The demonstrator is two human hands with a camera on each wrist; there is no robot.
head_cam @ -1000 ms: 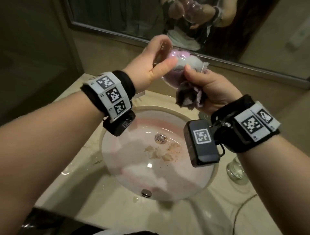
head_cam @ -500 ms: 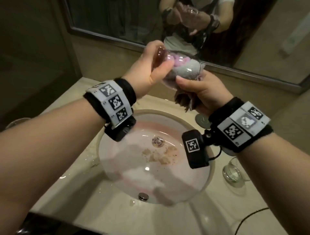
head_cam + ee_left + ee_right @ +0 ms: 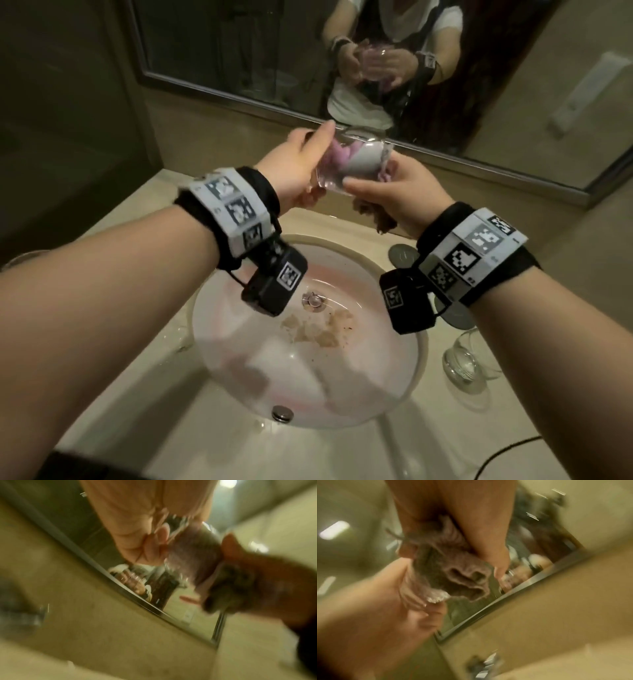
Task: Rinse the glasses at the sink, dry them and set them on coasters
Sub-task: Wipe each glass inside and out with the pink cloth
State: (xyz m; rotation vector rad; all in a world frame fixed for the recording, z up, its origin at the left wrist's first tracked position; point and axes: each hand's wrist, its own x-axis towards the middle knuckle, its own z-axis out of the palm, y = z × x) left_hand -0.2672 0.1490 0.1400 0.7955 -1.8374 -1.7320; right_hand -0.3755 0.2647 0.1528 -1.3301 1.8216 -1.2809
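Above the sink, my left hand (image 3: 301, 171) grips a clear glass (image 3: 342, 164) lying tilted on its side. A pink and grey cloth (image 3: 356, 156) is stuffed inside it. My right hand (image 3: 394, 192) holds the rest of the cloth, whose end (image 3: 376, 216) hangs below the palm, and its thumb lies against the glass. The left wrist view is blurred but shows my left palm (image 3: 137, 540) against the glass (image 3: 193, 550). In the right wrist view the bunched cloth (image 3: 453, 568) sits between both hands. A second clear glass (image 3: 462, 366) stands on the counter at the right.
The round sink basin (image 3: 239, 359) lies under my hands, with brownish bits near its drain (image 3: 313, 301). Two round grey coasters (image 3: 404, 255) (image 3: 457, 317) lie on the counter right of the basin. A mirror (image 3: 239, 51) runs along the back wall. A black cable (image 3: 507, 448) crosses the front right.
The glass has tilted over in my left hand with the cloth still inside. Both hands have shifted slightly, and my view has tipped up toward the mirror.
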